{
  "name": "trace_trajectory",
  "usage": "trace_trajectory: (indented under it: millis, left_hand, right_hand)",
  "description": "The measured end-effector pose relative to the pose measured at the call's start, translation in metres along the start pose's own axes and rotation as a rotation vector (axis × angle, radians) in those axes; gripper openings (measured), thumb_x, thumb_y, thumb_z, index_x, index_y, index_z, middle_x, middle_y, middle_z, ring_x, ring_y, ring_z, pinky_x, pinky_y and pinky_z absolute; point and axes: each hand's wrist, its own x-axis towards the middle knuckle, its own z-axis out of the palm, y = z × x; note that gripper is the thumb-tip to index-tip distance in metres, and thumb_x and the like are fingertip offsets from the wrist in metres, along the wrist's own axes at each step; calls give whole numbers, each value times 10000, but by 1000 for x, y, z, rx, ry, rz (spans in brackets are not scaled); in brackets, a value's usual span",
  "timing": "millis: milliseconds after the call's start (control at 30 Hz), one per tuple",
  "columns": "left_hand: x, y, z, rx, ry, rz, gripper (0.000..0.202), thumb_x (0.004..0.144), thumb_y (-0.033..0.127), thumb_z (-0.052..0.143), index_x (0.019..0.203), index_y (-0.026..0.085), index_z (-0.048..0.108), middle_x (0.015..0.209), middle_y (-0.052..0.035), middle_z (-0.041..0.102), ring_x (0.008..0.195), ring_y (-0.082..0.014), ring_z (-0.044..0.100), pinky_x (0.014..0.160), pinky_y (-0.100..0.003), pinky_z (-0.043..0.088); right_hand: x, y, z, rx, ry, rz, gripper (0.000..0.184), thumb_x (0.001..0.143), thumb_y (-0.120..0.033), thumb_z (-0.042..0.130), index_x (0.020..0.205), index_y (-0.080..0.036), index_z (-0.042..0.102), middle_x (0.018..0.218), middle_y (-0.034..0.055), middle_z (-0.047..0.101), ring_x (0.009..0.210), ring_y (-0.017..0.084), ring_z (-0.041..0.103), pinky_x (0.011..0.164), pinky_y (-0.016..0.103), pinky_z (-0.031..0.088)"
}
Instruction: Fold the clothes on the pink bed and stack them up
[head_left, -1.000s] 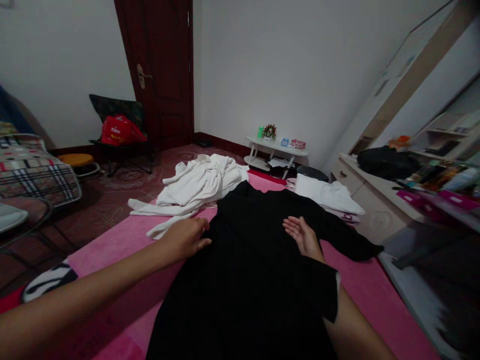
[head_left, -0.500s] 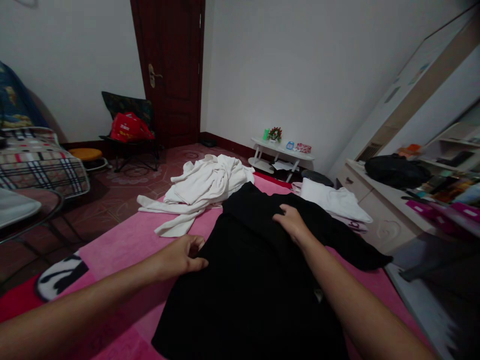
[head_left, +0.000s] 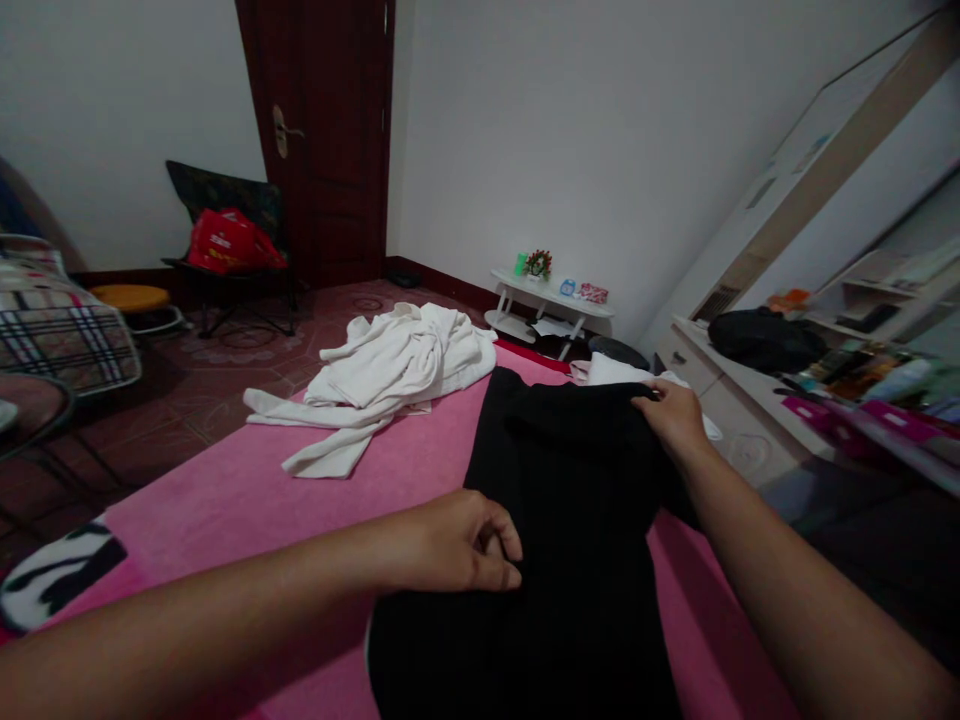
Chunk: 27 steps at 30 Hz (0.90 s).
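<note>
Against 0.5 s ago: black garment (head_left: 570, 500) clearly narrower, no longer fanned out toward the lower left of the frame but drawn into 1 long dark strip running from bottom centre up to centre right. Left hand (head_left: 469, 545) shifted rightward with the cloth's left edge, from left of centre to about the middle. Right hand (head_left: 673, 415) moved from the middle of the cloth out to its upper right corner. Sleeve seen earlier jutting toward the right edge now tucked close against the body of the garment. By the look of it, 1 side brought over onto the rest, so probably part-way through a fold.

Left hand closed tight, fingers curled under and thumb pressed to the index finger, nipping the left edge of the black fabric just below centre. Right hand half curled over the top right corner, fingers hooked on the hem, with a white folded cloth (head_left: 611, 370) just beyond the fingertips. Garment stretched flat between the 2 grips, lying on the pink cover (head_left: 300, 500), its lower end out of the bottom of the frame.

Left of it, apart from it: a crumpled white robe (head_left: 390, 375). Farther off, small white table (head_left: 551, 295) by the wall, upper centre.
</note>
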Motion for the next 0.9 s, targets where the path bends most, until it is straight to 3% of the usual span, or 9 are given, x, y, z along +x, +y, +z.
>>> trace_trajectory:
  millis: [133, 200, 267, 367, 433, 467, 567, 700, 900]
  left_hand:
    - [21, -4, 8, -235, -376, -180, 349, 764, 303, 685, 1066, 147, 607, 750, -3, 567, 564, -108, 575, 502, -214, 450]
    - [32, -4, 7, -251, -457, -204, 293, 807, 282, 630, 1066, 149, 598, 783, -21, 597, 551, -128, 618, 518, -252, 496]
    - [47, -2, 2, -102, -329, -122, 222, 861, 260, 539, 1035, 142, 610, 828, -50, 638, 594, -153, 655, 579, -298, 532]
    - [77, -6, -10, 342, 215, 125, 304, 878, 217, 483, 1155, 148, 590, 1079, -120, 657, 957, -234, 663, 861, -398, 518]
    - [99, -18, -17, 616, 529, 235, 499, 869, 242, 517, 1353, 140, 453, 1372, -164, 500, 1274, -275, 472, 1062, -430, 380]
    - [109, -27, -20, 715, 602, 235, 606, 865, 287, 538, 1421, 120, 363, 1472, -183, 380, 1369, -291, 346, 1117, -443, 306]
    - [129, -57, -24, 906, 551, 129, 795, 868, 513, 505, 1463, 41, 271, 1544, -231, 202, 1440, -349, 141, 1158, -514, 168]
    - [137, -81, -25, 1011, 454, 114, 872, 867, 689, 338, 1482, 76, 258, 1556, -209, 172, 1445, -359, 103, 1152, -546, 114]
    - [136, -80, -26, 1031, 459, 105, 844, 882, 676, 322, 1485, 88, 260, 1559, -193, 181, 1449, -341, 103, 1157, -522, 91]
  right_hand:
    - [-13, 22, -1, -440, -283, 24, 407, 712, -162, 561, 1100, -180, 684, 1058, 141, 693, 990, 303, 643, 775, 370, 481]
    - [-22, 18, -2, -625, -476, 27, 394, 712, -142, 568, 1084, -197, 686, 1087, 148, 682, 1020, 333, 633, 784, 415, 481]
    - [-28, 5, 0, -705, -485, -51, 409, 729, -145, 567, 1124, -189, 663, 1131, 158, 661, 1050, 350, 616, 808, 456, 477]
    - [-33, -25, 14, -574, -312, -276, 454, 778, -160, 536, 1229, -172, 592, 1224, 144, 620, 1118, 316, 582, 893, 456, 460]
    - [-36, -43, 32, -388, -296, -414, 426, 819, -182, 519, 1240, -162, 582, 1258, 114, 609, 1166, 258, 557, 985, 397, 420]
    - [-39, -49, 44, -299, -311, -470, 414, 846, -206, 510, 1251, -155, 574, 1282, 104, 597, 1197, 231, 536, 1025, 363, 390]
    - [-54, -54, 84, -171, -386, -550, 468, 930, -333, 450, 1370, -175, 473, 1425, 101, 477, 1318, 214, 418, 1101, 381, 301]
    - [-71, -41, 127, -244, -516, -446, 511, 982, -455, 303, 1464, -289, 328, 1550, 50, 276, 1430, 245, 210, 1125, 524, 194]
    - [-78, -41, 135, -282, -593, -345, 551, 991, -469, 234, 1501, -261, 248, 1581, 60, 167, 1452, 265, 101, 1133, 548, 150]
